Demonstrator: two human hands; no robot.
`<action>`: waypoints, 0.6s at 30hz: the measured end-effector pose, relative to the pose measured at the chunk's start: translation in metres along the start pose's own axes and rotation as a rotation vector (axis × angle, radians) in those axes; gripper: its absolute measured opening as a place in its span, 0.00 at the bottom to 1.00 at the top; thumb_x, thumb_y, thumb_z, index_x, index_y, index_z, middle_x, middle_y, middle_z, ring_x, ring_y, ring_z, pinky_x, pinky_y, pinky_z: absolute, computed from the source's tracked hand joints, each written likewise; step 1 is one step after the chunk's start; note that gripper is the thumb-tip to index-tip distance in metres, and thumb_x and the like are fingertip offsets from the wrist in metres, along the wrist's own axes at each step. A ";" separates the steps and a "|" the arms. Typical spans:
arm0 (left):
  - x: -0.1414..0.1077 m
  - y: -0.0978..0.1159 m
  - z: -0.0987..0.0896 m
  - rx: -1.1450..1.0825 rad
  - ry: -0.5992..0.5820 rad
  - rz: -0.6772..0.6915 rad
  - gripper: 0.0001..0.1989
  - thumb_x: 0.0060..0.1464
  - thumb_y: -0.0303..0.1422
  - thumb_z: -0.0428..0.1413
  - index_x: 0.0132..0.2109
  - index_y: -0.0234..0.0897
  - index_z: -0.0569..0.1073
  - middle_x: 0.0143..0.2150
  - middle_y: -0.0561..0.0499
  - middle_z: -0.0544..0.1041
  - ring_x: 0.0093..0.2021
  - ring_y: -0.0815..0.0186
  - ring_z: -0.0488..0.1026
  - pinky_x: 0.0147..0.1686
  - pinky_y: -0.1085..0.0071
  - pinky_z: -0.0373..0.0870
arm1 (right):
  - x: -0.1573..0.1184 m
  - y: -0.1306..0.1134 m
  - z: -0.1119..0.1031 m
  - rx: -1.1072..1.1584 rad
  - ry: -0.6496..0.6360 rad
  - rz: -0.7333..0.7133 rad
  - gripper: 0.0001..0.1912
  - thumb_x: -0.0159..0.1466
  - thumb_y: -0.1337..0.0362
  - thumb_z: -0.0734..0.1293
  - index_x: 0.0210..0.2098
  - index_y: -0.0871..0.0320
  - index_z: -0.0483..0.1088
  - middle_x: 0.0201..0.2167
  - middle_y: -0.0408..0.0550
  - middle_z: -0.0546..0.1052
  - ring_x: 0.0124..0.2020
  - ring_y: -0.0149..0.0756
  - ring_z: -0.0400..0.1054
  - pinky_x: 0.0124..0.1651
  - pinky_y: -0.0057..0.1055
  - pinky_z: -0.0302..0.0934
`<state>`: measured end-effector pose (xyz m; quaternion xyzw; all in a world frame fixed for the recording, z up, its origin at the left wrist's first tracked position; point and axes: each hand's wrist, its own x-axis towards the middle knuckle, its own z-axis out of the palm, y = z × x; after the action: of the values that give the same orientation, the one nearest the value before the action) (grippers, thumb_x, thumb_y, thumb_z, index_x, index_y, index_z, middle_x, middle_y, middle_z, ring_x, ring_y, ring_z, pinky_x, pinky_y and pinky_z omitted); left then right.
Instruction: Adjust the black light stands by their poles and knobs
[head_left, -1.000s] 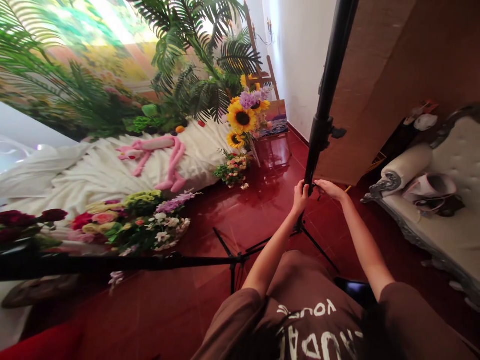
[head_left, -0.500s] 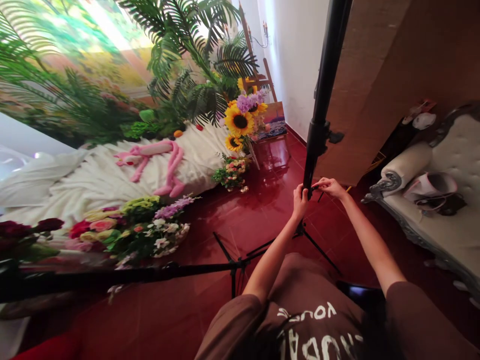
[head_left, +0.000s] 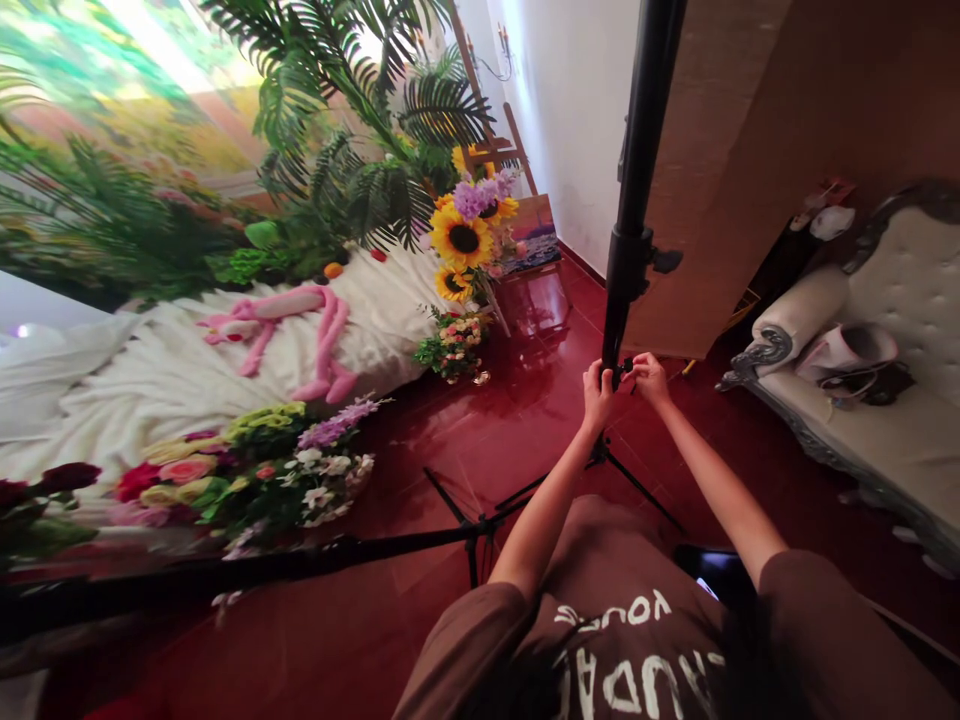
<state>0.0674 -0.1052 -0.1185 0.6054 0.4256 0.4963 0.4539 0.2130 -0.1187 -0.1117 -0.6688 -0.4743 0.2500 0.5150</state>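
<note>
In front of me stands a black light stand (head_left: 637, 170), a tall pole on spread legs. My left hand (head_left: 598, 390) is wrapped around its lower tube. On the other side of the tube, my right hand (head_left: 649, 380) has its fingers pinched on a small black knob (head_left: 627, 369) at the lower collar. Higher up, a second collar with its own clamp knob (head_left: 666, 261) sticks out to the right, untouched. The stand's legs (head_left: 637, 485) spread over the floor below my hands.
A second black stand (head_left: 375, 548) crosses the lower left. Flowers (head_left: 300, 460) and a white-draped platform with a pink plush toy (head_left: 277, 310) lie left. Sunflowers (head_left: 461, 240) and an easel (head_left: 521, 150) stand beyond. A tufted sofa (head_left: 900, 290) is at right, near a brown panel (head_left: 697, 200).
My right hand's fingers have turned and curled closer around the knob. My left hand keeps its hold on the tube. The view has shifted slightly to the right.
</note>
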 end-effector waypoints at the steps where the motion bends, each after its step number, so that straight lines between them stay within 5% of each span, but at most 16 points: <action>1: 0.000 0.000 0.000 -0.008 0.000 0.005 0.26 0.61 0.56 0.43 0.49 0.41 0.71 0.47 0.44 0.74 0.48 0.59 0.68 0.54 0.61 0.62 | -0.005 0.005 0.000 -0.051 0.012 0.043 0.05 0.55 0.64 0.69 0.24 0.57 0.75 0.32 0.45 0.70 0.33 0.31 0.63 0.43 0.30 0.63; 4: 0.000 -0.001 0.000 -0.022 0.015 0.025 0.26 0.60 0.56 0.43 0.49 0.41 0.70 0.46 0.44 0.74 0.48 0.59 0.68 0.54 0.61 0.62 | -0.018 0.010 0.000 -0.127 0.051 0.112 0.12 0.57 0.62 0.67 0.39 0.59 0.77 0.33 0.46 0.73 0.30 0.32 0.62 0.43 0.32 0.63; 7: 0.000 0.000 0.000 -0.012 0.017 0.025 0.27 0.60 0.56 0.43 0.48 0.40 0.71 0.44 0.45 0.74 0.47 0.59 0.69 0.53 0.61 0.62 | -0.023 -0.014 -0.004 -0.117 0.069 0.022 0.16 0.62 0.58 0.64 0.44 0.58 0.76 0.40 0.52 0.74 0.34 0.35 0.65 0.45 0.34 0.64; 11: -0.001 0.003 0.000 -0.015 -0.003 0.012 0.25 0.61 0.55 0.43 0.49 0.41 0.70 0.44 0.45 0.74 0.46 0.60 0.68 0.51 0.61 0.63 | -0.015 -0.087 -0.015 -0.051 0.197 -0.227 0.19 0.68 0.50 0.58 0.46 0.53 0.74 0.47 0.53 0.74 0.46 0.39 0.68 0.51 0.36 0.64; 15: -0.002 0.007 0.000 -0.023 0.006 0.027 0.25 0.62 0.55 0.42 0.49 0.41 0.70 0.43 0.45 0.73 0.44 0.61 0.68 0.50 0.62 0.64 | 0.004 -0.167 -0.016 0.085 0.113 -0.504 0.28 0.64 0.41 0.63 0.56 0.50 0.66 0.51 0.51 0.72 0.54 0.40 0.67 0.55 0.38 0.64; 18: -0.003 0.005 -0.001 -0.061 -0.031 0.007 0.26 0.62 0.55 0.43 0.51 0.40 0.68 0.44 0.45 0.72 0.46 0.61 0.68 0.50 0.63 0.65 | 0.021 -0.210 -0.007 0.143 0.098 -0.562 0.31 0.62 0.39 0.64 0.55 0.53 0.66 0.45 0.48 0.74 0.52 0.38 0.70 0.52 0.35 0.66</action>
<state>0.0666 -0.1088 -0.1147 0.6004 0.4013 0.5010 0.4769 0.1482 -0.0992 0.0885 -0.4844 -0.5966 0.0979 0.6323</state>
